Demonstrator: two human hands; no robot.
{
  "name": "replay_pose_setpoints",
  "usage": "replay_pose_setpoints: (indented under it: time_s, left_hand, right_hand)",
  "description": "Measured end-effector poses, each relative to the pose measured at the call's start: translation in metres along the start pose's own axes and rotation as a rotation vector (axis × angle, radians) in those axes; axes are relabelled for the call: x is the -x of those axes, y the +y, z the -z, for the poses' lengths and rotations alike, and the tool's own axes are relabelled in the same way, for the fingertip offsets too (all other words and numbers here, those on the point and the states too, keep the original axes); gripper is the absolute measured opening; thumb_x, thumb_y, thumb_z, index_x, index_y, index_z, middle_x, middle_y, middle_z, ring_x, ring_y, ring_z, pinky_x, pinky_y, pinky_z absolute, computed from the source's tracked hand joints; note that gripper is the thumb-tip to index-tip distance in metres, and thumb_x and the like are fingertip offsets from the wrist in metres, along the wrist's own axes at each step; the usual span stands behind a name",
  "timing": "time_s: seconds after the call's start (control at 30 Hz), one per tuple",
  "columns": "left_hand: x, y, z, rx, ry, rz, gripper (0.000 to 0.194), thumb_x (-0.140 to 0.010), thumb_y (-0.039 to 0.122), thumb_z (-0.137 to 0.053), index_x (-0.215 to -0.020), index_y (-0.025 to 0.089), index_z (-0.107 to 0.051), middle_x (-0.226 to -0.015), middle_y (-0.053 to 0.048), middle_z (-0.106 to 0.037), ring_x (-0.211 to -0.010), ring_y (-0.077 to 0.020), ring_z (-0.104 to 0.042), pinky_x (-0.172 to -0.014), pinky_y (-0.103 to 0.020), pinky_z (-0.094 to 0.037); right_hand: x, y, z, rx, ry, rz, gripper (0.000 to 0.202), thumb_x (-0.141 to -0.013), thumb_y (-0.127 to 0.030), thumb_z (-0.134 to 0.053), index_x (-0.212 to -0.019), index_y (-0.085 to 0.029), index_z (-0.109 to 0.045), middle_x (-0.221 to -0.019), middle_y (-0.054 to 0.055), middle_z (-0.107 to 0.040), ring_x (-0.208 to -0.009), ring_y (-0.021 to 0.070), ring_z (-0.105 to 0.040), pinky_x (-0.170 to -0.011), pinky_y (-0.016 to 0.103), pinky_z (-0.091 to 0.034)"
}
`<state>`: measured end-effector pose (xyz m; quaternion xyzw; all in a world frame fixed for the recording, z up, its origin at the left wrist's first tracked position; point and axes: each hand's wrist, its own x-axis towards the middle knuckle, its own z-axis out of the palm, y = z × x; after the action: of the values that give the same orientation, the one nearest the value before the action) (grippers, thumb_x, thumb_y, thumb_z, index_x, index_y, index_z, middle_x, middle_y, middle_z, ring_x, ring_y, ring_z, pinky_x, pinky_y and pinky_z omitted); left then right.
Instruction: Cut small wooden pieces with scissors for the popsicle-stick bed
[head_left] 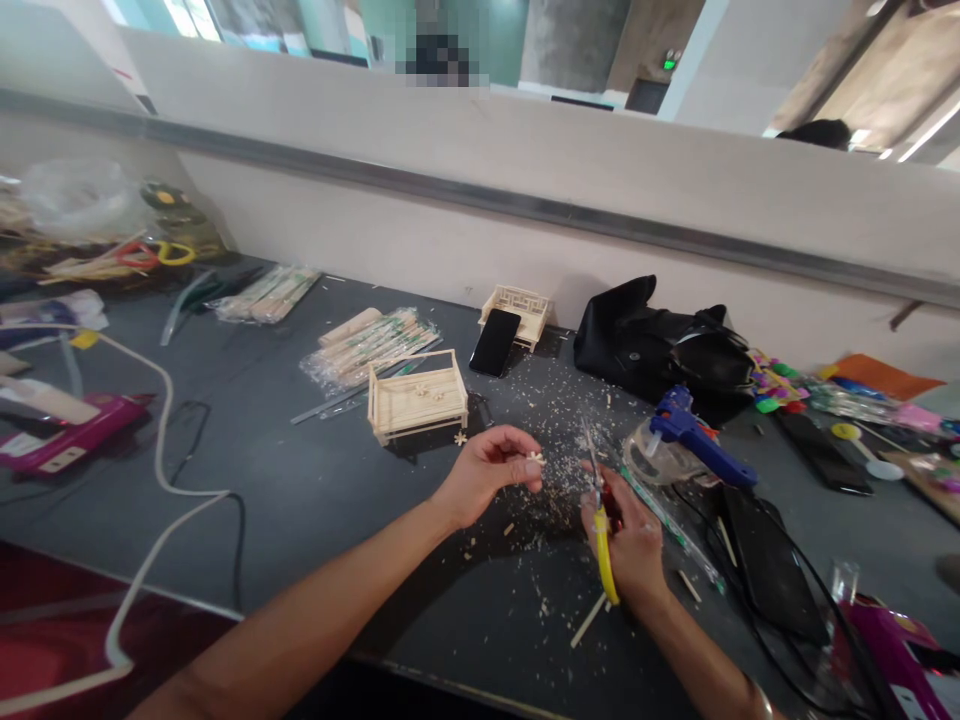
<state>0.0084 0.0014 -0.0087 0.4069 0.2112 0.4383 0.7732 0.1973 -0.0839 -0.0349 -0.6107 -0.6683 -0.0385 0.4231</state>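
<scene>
My left hand (491,470) pinches a small flower-shaped wooden piece (535,458) between thumb and fingertips. To the right, my right hand (628,535) is closed around scissors with a yellow handle (604,565), their blades pointing away from me. The hands are apart, with pale wood clippings (551,500) scattered between and beyond them. Just beyond my left hand stands a small bed-like frame of wooden sticks (416,405), with a few tiny flower pieces on its slats. Another flower piece (460,438) lies beside its front corner.
A phone (495,342) leans on a small stick-built bench (529,310) at the back. Packs of sticks (375,345) lie left of it. A black bag (660,345), a blue glue gun (697,440) and a dark phone (772,565) are on the right. A white cable (165,465) crosses the left.
</scene>
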Motion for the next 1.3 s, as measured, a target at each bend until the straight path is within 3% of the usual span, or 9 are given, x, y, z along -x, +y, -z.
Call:
replay_pose_setpoints:
  time_s: [0.33, 0.53, 0.73, 1.3]
  left_hand:
    - [0.001, 0.002, -0.001, 0.047, 0.044, 0.063, 0.033, -0.058, 0.03, -0.091, -0.085, 0.016, -0.077, -0.065, -0.002, -0.074, -0.062, -0.0157, -0.071, -0.067, -0.028, -0.057]
    - [0.0, 0.003, -0.002, 0.098, 0.052, 0.085, 0.029, -0.057, 0.026, -0.092, -0.078, 0.014, -0.074, -0.065, 0.001, -0.071, -0.057, -0.0132, -0.068, -0.061, -0.025, -0.056]
    - [0.002, 0.002, -0.003, 0.146, -0.029, 0.102, 0.031, -0.058, 0.027, -0.091, -0.077, 0.015, -0.071, -0.068, 0.0, -0.071, -0.057, -0.0116, -0.066, -0.06, -0.024, -0.055]
    - [0.005, -0.008, -0.006, 0.216, -0.015, 0.113, 0.032, -0.055, 0.019, -0.091, -0.075, 0.015, -0.066, -0.067, 0.001, -0.066, -0.06, -0.0093, -0.059, -0.061, -0.02, -0.047]
  right_hand:
    - [0.0, 0.0, -0.002, 0.042, 0.009, 0.029, 0.029, -0.088, -0.027, -0.052, -0.111, -0.018, -0.067, -0.089, 0.007, -0.076, -0.065, 0.018, -0.069, -0.061, 0.029, -0.059]
    - [0.003, -0.001, -0.002, 0.056, -0.034, 0.065, 0.034, -0.084, -0.022, -0.052, -0.114, -0.019, -0.067, -0.085, 0.006, -0.074, -0.069, 0.0195, -0.069, -0.063, 0.03, -0.059]
    - [0.003, -0.008, -0.002, 0.132, -0.108, 0.179, 0.049, -0.078, -0.016, -0.051, -0.126, -0.021, -0.062, -0.089, 0.006, -0.071, -0.076, 0.0214, -0.068, -0.065, 0.031, -0.059]
    - [0.001, -0.019, 0.003, 0.229, -0.082, 0.317, 0.069, -0.077, -0.009, -0.049, -0.144, -0.021, -0.045, -0.081, 0.004, -0.063, -0.07, 0.0205, -0.062, -0.06, 0.029, -0.052]
